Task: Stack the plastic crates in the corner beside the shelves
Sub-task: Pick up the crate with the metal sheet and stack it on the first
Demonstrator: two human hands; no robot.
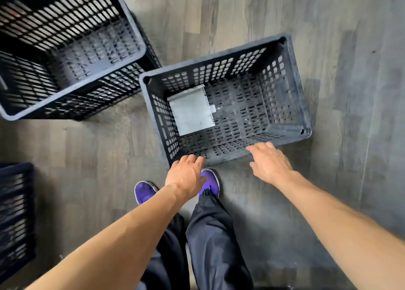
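A dark perforated plastic crate [293, 75] stands on the floor right in front of my feet, with a flat grey metal sheet [191, 111] lying inside at its left. My left hand [186, 175] hovers at the crate's near left corner, fingers spread and holding nothing. My right hand [270, 161] reaches over the near rim further right, fingers apart and empty too. A taller stack of the same crates [72, 105] stands at the upper left, touching the near crate's far left corner.
Another dark crate [16, 213] shows at the left edge. The floor [350, 136] is grey wood-look planks, with open room to the right of the near crate. My purple shoes [210, 181] stand just short of the crate.
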